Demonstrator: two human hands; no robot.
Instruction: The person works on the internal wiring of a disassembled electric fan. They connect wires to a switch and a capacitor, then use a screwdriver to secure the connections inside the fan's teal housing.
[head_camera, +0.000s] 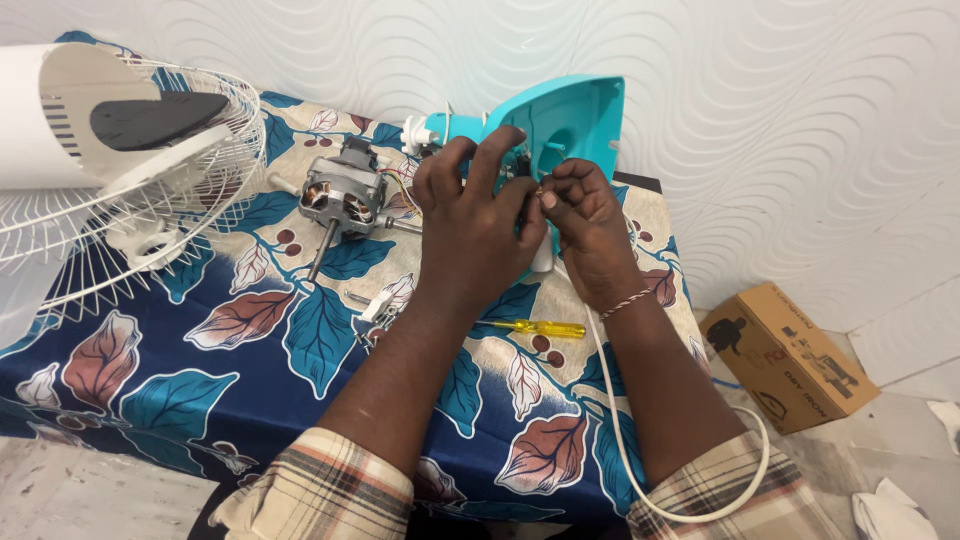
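Observation:
My left hand (470, 215) rests against a turquoise plastic fan housing (570, 115) standing on the table, its fingers curled over the housing's front edge. My right hand (590, 225) is beside it, fingertips pinched on a small part or wire end at the housing; the pinched piece is too small to make out. A white power cord (620, 420) runs from the housing down under my right forearm and loops by my sleeve. A yellow-handled screwdriver (535, 327) lies on the cloth below my hands.
A bare electric fan motor (340, 195) with its shaft lies left of my hands. A white wire fan guard (150, 210) and white fan body (60, 110) sit at far left. The floral blue tablecloth (200, 350) covers the table. A cardboard box (785, 355) stands on the floor at right.

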